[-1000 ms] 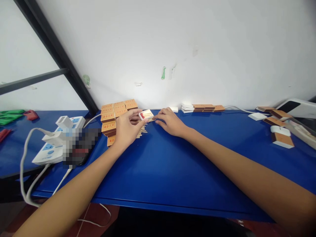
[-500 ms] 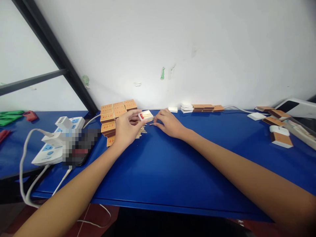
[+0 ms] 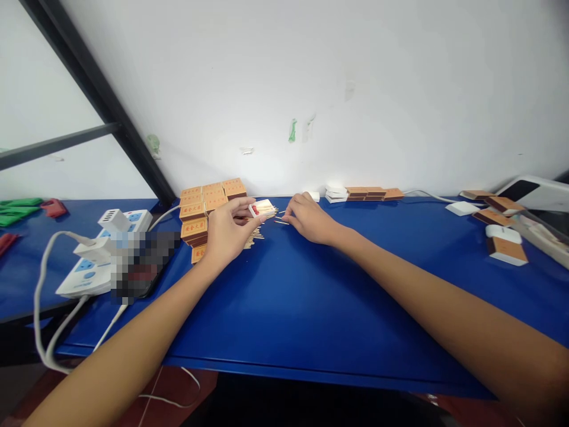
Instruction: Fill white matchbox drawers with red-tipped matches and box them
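My left hand (image 3: 229, 231) is closed around a small white matchbox tray (image 3: 262, 209), thumb on the near side and fingers behind it. Red-tipped matches lie inside the tray. Just right of it, my right hand (image 3: 309, 218) pinches thin matchsticks (image 3: 281, 222) between thumb and fingers, their ends pointing left toward the tray. Below and behind my left fingers, a pile of loose matches (image 3: 253, 238) rests on the blue table, partly hidden. Stacked orange matchboxes (image 3: 194, 227) stand left of my left hand, against the wall.
White trays (image 3: 336, 194) and a row of matchboxes (image 3: 374, 194) line the wall. More matchboxes (image 3: 507, 251) lie at the right near a white device (image 3: 537, 198). A power strip (image 3: 89, 273) with cables and a dark phone (image 3: 155, 264) occupy the left side of the blue table (image 3: 284, 314).
My right hand has shifted slightly right, away from the tray, and matchsticks now show at its fingertips. My left hand holds the tray in nearly the same place.
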